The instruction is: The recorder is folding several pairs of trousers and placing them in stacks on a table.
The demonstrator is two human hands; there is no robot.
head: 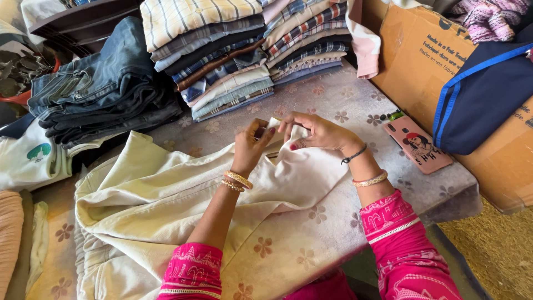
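Both hands, left (pixel 251 145) and right (pixel 315 132), pinch the cream shirt (pixel 166 194) collar below the folded stack (pixel 244 50); best keep edges aligned and taut

A home laundry-folding corner, by the look of it: a table under a flowered cloth (pixel 333 100) carries stacks of folded shirts (pixel 233 50) and a pile of jeans (pixel 100 94). A cardboard box (pixel 422 61) holds a navy bag (pixel 483 94), and a phone in a pink case (pixel 419 144) lies beside it.
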